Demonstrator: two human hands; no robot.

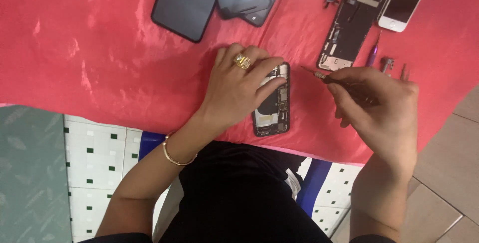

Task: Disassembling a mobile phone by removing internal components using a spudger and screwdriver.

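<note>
An opened dark phone (pixel 273 104) lies lengthwise on red cloth, insides up, beside a slim screwdriver (pixel 319 75) angled above it

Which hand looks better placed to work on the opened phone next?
Probably the right hand: it holds the screwdriver, tip near the opened phone. The left hand lies flat on that phone, steadying it.

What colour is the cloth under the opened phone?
The cloth is shiny red, as the head view shows, under the opened phone.
</note>
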